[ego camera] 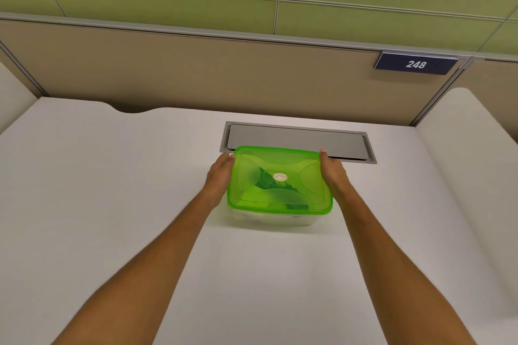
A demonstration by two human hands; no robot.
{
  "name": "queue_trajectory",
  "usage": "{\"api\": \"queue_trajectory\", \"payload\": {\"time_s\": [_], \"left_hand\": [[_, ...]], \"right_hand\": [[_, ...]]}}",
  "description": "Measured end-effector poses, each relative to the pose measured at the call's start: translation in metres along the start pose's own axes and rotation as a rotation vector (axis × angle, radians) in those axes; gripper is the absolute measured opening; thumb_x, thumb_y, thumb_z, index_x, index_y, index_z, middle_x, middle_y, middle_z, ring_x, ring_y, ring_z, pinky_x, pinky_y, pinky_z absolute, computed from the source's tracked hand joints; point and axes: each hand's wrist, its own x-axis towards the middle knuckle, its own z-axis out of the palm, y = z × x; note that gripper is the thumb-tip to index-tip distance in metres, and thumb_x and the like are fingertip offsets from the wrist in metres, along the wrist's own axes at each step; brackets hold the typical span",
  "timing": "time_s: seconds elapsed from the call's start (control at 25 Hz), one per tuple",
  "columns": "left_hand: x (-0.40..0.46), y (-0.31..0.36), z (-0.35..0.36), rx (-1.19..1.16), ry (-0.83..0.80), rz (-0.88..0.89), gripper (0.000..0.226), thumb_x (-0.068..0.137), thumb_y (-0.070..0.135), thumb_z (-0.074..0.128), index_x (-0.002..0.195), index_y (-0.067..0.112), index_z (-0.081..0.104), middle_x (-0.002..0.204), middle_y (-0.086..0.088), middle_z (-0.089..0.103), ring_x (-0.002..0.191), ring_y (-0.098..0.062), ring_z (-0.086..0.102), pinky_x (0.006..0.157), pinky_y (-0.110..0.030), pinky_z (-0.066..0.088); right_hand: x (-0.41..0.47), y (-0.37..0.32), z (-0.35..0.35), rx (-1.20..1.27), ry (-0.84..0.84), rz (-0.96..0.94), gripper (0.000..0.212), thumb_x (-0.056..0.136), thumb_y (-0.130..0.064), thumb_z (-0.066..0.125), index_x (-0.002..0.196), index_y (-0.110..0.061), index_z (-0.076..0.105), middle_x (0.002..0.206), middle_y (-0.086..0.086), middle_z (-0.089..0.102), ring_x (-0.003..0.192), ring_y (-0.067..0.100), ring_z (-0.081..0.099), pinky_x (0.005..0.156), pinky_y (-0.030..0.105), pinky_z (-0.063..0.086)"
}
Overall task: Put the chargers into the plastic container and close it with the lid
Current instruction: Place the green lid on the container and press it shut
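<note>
A clear plastic container (269, 220) stands on the white desk with a translucent green lid (305, 176) lying on top of it. Dark shapes of the chargers (266, 180) show dimly through the lid. My left hand (220, 173) lies flat against the container's left side, fingers reaching to the lid's far left corner. My right hand (332, 173) presses the right side the same way, fingertips at the far right corner. Both hands clasp the box between them.
A grey metal cable hatch (347, 143) is set into the desk just behind the container. A beige partition (196, 70) with a dark sign reading 248 (416, 64) closes off the back. White desk (98, 176) stretches left, right and toward me.
</note>
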Motion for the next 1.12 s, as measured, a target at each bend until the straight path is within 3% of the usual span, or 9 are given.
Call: {"api": "queue_trajectory", "payload": {"time_s": [0.12, 0.24, 0.44, 0.6, 0.76, 0.96, 1.12], "left_hand": [[0.005, 0.006, 0.011, -0.071, -0.057, -0.006, 0.037, 0.100, 0.021, 0.039, 0.136, 0.016, 0.047, 0.135, -0.007, 0.053, 0.119, -0.021, 0.053, 0.105, -0.037, 0.041], [0.007, 0.005, 0.018, -0.060, 0.006, 0.008, 0.036, 0.099, 0.019, 0.039, 0.133, 0.017, 0.050, 0.131, -0.008, 0.057, 0.117, -0.025, 0.054, 0.104, -0.042, 0.043], [0.012, 0.007, 0.016, -0.025, 0.048, -0.046, 0.031, 0.095, 0.020, 0.044, 0.121, 0.019, 0.061, 0.120, -0.010, 0.064, 0.108, -0.028, 0.060, 0.098, -0.045, 0.048], [0.014, 0.012, 0.017, 0.024, 0.072, -0.027, 0.037, 0.091, 0.018, 0.047, 0.126, 0.019, 0.059, 0.128, -0.009, 0.060, 0.113, -0.029, 0.056, 0.101, -0.045, 0.045], [0.019, 0.025, 0.020, 0.112, 0.103, -0.020, 0.039, 0.086, 0.015, 0.041, 0.116, 0.020, 0.065, 0.123, -0.010, 0.063, 0.109, -0.030, 0.056, 0.098, -0.041, 0.046], [0.027, 0.024, 0.026, 0.220, 0.142, 0.021, 0.034, 0.095, 0.035, 0.047, 0.106, 0.008, 0.066, 0.112, -0.015, 0.063, 0.101, -0.029, 0.055, 0.087, -0.032, 0.043], [0.031, 0.021, 0.027, 0.217, 0.187, 0.068, 0.034, 0.094, 0.034, 0.052, 0.100, 0.006, 0.069, 0.102, -0.015, 0.065, 0.092, -0.026, 0.055, 0.081, -0.031, 0.043]], "right_hand": [[-0.003, 0.004, 0.002, 0.101, -0.056, -0.050, 0.053, 0.101, -0.040, 0.029, 0.134, -0.002, 0.049, 0.139, 0.018, 0.051, 0.125, 0.033, 0.048, 0.107, 0.041, 0.037], [-0.002, 0.002, 0.001, 0.123, -0.020, -0.098, 0.049, 0.101, -0.034, 0.030, 0.135, -0.003, 0.048, 0.139, 0.017, 0.050, 0.125, 0.032, 0.047, 0.103, 0.038, 0.036], [0.001, 0.002, 0.006, 0.043, 0.002, -0.092, 0.044, 0.101, -0.032, 0.030, 0.120, -0.002, 0.056, 0.127, 0.021, 0.058, 0.115, 0.035, 0.053, 0.095, 0.038, 0.039], [0.000, 0.006, 0.011, -0.095, 0.092, -0.122, 0.042, 0.101, -0.032, 0.030, 0.115, -0.002, 0.057, 0.122, 0.021, 0.060, 0.111, 0.038, 0.054, 0.088, 0.039, 0.041], [0.000, 0.003, 0.013, -0.204, 0.143, -0.096, 0.044, 0.100, -0.032, 0.026, 0.118, -0.006, 0.057, 0.126, 0.020, 0.056, 0.108, 0.038, 0.055, 0.089, 0.041, 0.041], [0.001, 0.002, 0.013, -0.231, 0.146, -0.058, 0.046, 0.099, -0.038, 0.022, 0.119, -0.008, 0.051, 0.122, 0.020, 0.060, 0.106, 0.038, 0.056, 0.079, 0.039, 0.036], [0.001, 0.002, 0.015, -0.261, 0.153, -0.044, 0.054, 0.099, -0.049, 0.019, 0.122, -0.010, 0.048, 0.122, 0.021, 0.060, 0.110, 0.040, 0.056, 0.086, 0.043, 0.041]]}}
